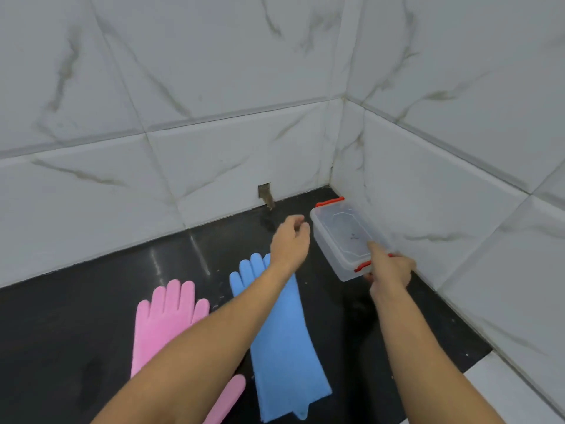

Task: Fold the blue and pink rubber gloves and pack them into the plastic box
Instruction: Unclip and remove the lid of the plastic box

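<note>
Pink glove (166,319) and blue glove (279,332) lie flat, unfolded, on black counter (76,332); right hand (389,267) grips the lidded plastic box (342,237) by the corner, left hand (290,240) loosely curled, empty

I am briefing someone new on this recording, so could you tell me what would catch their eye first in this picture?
First come the two bright gloves lying flat and unfolded on the black counter: the pink glove to the left, the blue glove beside it. Next is the clear plastic box with red clips, lid on, in the tiled corner; the right hand touches its near end while the left hand hovers beside it.
</note>
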A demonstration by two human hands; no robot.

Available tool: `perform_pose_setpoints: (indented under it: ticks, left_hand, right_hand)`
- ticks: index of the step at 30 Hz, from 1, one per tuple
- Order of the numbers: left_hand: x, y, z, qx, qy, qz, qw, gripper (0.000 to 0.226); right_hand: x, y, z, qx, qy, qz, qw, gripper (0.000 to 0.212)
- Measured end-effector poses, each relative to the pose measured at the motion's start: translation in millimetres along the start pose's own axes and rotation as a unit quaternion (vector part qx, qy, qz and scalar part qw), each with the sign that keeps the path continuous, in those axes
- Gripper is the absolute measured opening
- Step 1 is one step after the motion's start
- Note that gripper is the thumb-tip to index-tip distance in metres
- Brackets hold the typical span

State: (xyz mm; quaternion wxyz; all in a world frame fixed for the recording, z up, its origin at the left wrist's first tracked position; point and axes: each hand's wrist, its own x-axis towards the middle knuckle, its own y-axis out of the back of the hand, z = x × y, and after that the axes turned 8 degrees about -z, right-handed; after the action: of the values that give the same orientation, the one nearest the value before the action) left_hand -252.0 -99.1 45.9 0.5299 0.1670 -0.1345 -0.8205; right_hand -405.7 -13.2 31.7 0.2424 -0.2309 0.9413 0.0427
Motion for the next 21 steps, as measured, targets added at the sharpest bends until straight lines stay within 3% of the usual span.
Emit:
perform_pose_setpoints:
  ticks: [7, 13, 16, 21]
  left_hand:
    - [113, -36, 25, 0.177, -0.006, -0.017, 0.984, 0.049]
    - [151, -46, 42, 0.28, 0.026, -0.086, 0.956, 0.047]
    - [161, -42, 39, 0.281, 0.052, -0.118, 0.951, 0.038]
    - [167, -37, 26, 0.236, 0.057, -0.109, 0.964, 0.034]
  right_hand:
    - [3, 11, 9, 0.025, -0.039, -0.029, 0.999, 0.024]
    - [8, 12, 0, -0.031, -0.016, -0.031, 0.999, 0.021]
    - [7, 13, -1, -0.056, -0.008, -0.031, 0.998, 0.022]
    - [2, 18, 5, -0.073, 0.004, -0.028, 0.997, 0.017]
